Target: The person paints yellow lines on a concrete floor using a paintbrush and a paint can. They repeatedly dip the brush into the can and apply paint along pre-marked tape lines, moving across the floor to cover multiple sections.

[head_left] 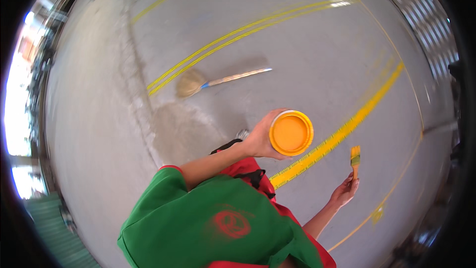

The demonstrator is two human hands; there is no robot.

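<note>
My left hand (263, 138) is wrapped round an open can of yellow-orange paint (291, 133), its round mouth facing up. My right hand (344, 192) grips the wooden handle of a paintbrush (355, 156), bristles pointing up and away from me and coated yellow. Below and between the two hands runs a broad yellow painted stripe (322, 153) on the grey floor, with ragged edges. The brush is to the right of that stripe and apart from the can.
A straw broom (191, 83) lies on the floor ahead and to the left. Farther off are narrow yellow double lines (238, 32). A rough strip of concrete (134, 64) runs along the left. Corrugated metal sheeting (416, 15) stands at the far right.
</note>
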